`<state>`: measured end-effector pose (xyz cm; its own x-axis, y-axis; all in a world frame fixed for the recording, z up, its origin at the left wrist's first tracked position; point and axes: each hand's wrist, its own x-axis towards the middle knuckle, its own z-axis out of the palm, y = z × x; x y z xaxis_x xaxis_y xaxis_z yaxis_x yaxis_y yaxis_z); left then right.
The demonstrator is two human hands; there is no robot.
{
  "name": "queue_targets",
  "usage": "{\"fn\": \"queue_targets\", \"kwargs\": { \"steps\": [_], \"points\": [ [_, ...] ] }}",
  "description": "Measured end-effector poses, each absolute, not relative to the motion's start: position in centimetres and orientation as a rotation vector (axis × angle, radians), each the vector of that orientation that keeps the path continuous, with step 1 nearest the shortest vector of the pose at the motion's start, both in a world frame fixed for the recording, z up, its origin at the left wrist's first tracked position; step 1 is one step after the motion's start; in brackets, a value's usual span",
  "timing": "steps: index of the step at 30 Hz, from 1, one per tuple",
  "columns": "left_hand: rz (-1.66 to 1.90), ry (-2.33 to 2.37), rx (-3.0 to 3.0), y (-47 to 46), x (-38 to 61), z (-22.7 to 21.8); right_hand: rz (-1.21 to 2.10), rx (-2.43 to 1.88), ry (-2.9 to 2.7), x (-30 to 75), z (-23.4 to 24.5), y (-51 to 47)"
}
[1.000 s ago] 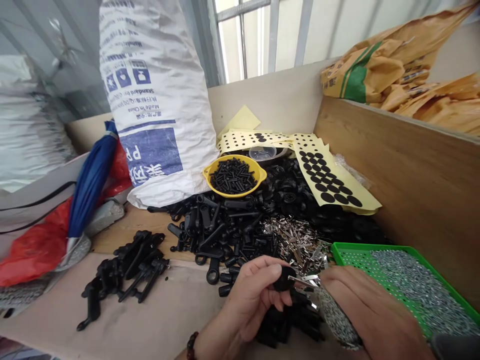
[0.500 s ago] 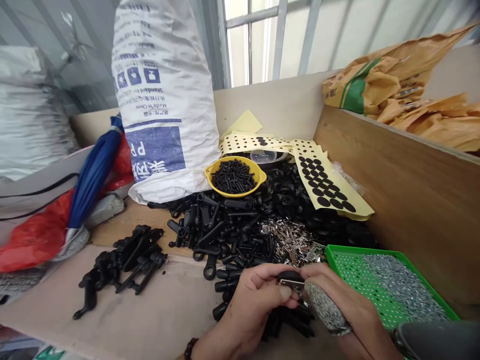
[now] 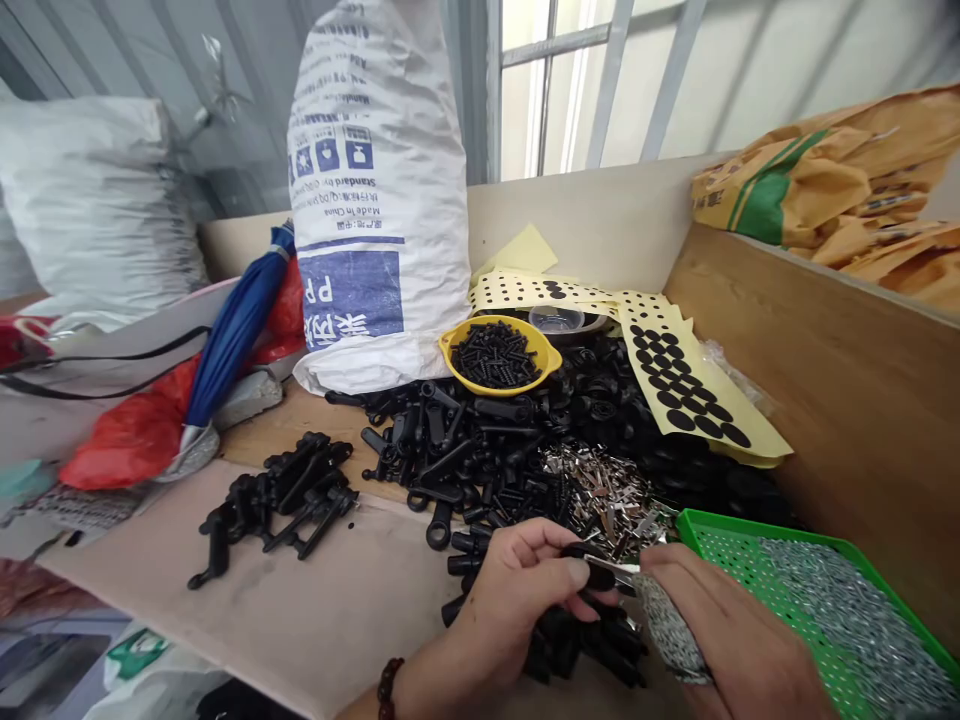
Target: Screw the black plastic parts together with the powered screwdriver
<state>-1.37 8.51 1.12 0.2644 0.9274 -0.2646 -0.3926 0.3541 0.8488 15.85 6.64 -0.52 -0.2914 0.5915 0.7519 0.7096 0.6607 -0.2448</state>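
My left hand (image 3: 517, 590) pinches a small black plastic part (image 3: 596, 572) between thumb and fingers. A thin shiny metal strip (image 3: 616, 566) lies against that part, pointing toward my other hand. My right hand (image 3: 739, 630) is wrapped around a speckled grey handle (image 3: 671, 630), close to the black part; whether the metal strip belongs to this handle I cannot tell. Under and beside my hands lie several black plastic tubes (image 3: 600, 645). Just beyond them is a heap of small metal strips (image 3: 604, 495).
A green tray (image 3: 739, 590) of screws stands at the right by a wooden board (image 3: 817, 400). Behind the black parts (image 3: 442, 450) are a yellow bowl (image 3: 551, 362), sticker sheets (image 3: 750, 445) and a white sack (image 3: 390, 180). Assembled black pieces (image 3: 277, 490) lie left.
The view has shifted left, so things appear farther right. My right hand has drawn slightly away from my left, and the metal strip between them shows more.
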Motion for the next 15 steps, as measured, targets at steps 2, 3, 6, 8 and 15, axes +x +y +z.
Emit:
{"fn": "queue_targets", "kwargs": {
  "steps": [2,3,6,8,15],
  "points": [
    [0.985,0.814,0.695,8.2,-1.5,1.5,-0.122,-0.995,-1.998,15.6,-0.5,6.6],
    [0.971,0.796,0.701,8.1,-1.6,1.6,-0.097,-1.0,-2.004,15.6,-0.5,6.6],
    [0.965,0.786,0.78,8.0,-1.9,1.5,-0.079,-1.004,-2.011,15.8,-0.1,6.6],
    [0.969,0.797,0.813,8.0,-2.1,1.4,-0.111,-0.989,-2.034,15.9,0.4,6.5],
    [0.998,0.817,0.78,8.3,-2.1,1.3,-0.316,-0.967,-2.133,16.4,1.2,5.8]
  ]
}}
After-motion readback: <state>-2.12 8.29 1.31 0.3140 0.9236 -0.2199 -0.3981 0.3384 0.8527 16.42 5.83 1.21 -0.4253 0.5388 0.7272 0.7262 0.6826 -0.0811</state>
